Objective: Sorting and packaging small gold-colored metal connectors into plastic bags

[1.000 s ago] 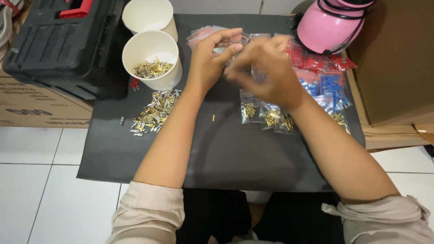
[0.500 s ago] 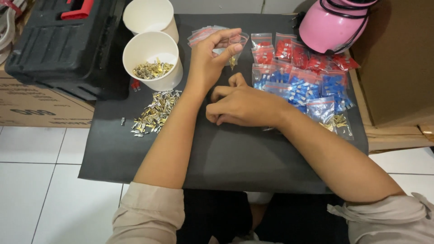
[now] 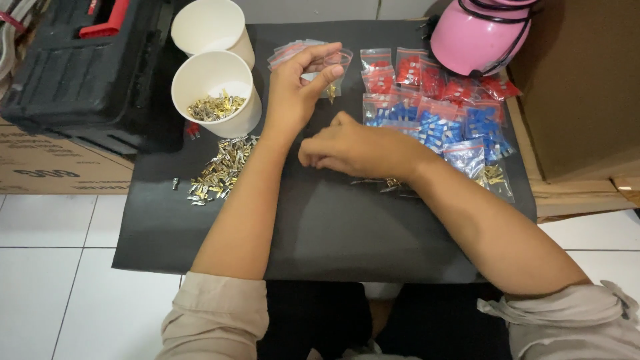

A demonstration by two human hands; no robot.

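Note:
My left hand [image 3: 297,90] holds up a small clear plastic bag [image 3: 335,67] with a few brass terminals at its bottom, above the black mat [image 3: 333,227]. My right hand [image 3: 353,148] lies low on the mat with fingers curled, fingertips pressed to the surface near the mat's middle; whether it pinches anything is hidden. A loose pile of metal terminals [image 3: 217,172] lies on the mat to the left. A white paper cup [image 3: 217,93] holds more terminals. Small bags of red [image 3: 413,70] and blue [image 3: 433,123] connectors lie to the right.
A second, empty white cup [image 3: 210,23] stands behind the first. A black toolbox [image 3: 73,67] sits at the left on a cardboard box [image 3: 47,170]. A pink helmet [image 3: 480,33] is at back right, beside a brown cardboard box [image 3: 587,87]. White floor tiles surround the mat.
My right hand has come down from the bag at my left hand to the middle of the mat, uncovering the bags of connectors. My left hand stays raised with the clear bag.

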